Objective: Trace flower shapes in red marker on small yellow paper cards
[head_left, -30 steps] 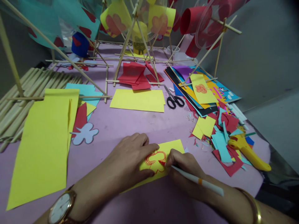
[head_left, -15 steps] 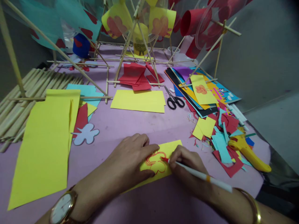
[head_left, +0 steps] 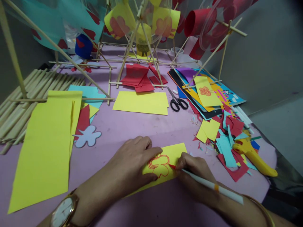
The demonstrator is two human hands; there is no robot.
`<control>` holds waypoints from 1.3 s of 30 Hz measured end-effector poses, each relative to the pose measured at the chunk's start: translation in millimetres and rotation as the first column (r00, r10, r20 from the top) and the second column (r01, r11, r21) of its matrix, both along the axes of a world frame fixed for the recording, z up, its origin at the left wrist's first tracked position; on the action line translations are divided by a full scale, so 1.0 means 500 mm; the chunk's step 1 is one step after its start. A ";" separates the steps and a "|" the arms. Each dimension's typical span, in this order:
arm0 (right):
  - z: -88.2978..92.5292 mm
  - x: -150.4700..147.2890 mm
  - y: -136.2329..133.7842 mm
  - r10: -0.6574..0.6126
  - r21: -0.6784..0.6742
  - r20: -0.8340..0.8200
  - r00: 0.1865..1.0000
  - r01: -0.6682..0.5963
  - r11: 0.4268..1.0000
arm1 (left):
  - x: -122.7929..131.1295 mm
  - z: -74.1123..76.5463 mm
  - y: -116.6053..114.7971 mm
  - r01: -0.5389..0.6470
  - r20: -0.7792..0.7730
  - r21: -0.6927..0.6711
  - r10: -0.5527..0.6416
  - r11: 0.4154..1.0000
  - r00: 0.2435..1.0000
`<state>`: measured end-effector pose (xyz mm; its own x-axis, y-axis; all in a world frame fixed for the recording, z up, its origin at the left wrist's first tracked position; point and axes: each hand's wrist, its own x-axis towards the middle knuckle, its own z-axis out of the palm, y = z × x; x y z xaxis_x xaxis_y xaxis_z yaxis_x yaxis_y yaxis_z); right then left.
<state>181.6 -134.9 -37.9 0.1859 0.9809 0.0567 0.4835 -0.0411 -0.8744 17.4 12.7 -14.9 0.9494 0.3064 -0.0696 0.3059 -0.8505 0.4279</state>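
Observation:
My left hand [head_left: 132,164] lies flat with fingers spread on a small yellow paper [head_left: 174,153], pinning it to the pink table [head_left: 132,126]. A red flower outline [head_left: 159,164] is drawn on that paper. My right hand [head_left: 194,168] is closed in a pinch on a white pen with a red tip [head_left: 208,184]; the tip touches the right side of the outline. A watch sits on my left wrist, a gold bangle on my right.
A large yellow sheet [head_left: 44,148] lies at left beside bamboo sticks [head_left: 21,104]. Black scissors [head_left: 177,102], another yellow sheet [head_left: 142,102], red paper and a stack of coloured sheets [head_left: 201,94] lie beyond. Paper scraps and a yellow cutter [head_left: 254,157] sit at right. A stick frame with paper lanterns stands behind.
The pen tip has shifted along the right side of the flower outline, and my right hand has moved slightly right. My left hand stays on the paper.

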 end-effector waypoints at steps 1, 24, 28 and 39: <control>0.000 0.000 0.000 -0.004 -0.003 0.011 1.000 0.004 1.000 | 0.000 0.001 0.000 -0.002 0.000 -0.003 0.002 1.000 1.000; 0.001 0.000 0.004 0.019 -0.005 0.060 0.998 -0.019 1.000 | 0.001 -0.008 0.000 -0.007 0.015 -0.012 0.007 1.000 1.000; -0.001 0.000 0.004 0.041 0.008 0.049 0.998 -0.041 0.999 | -0.001 -0.008 0.001 0.003 0.016 -0.013 -0.003 1.000 1.000; 0.001 -0.002 0.003 0.076 -0.040 0.020 0.997 -0.075 0.996 | 0.000 0.001 0.000 -0.002 -0.012 -0.030 0.001 1.000 1.000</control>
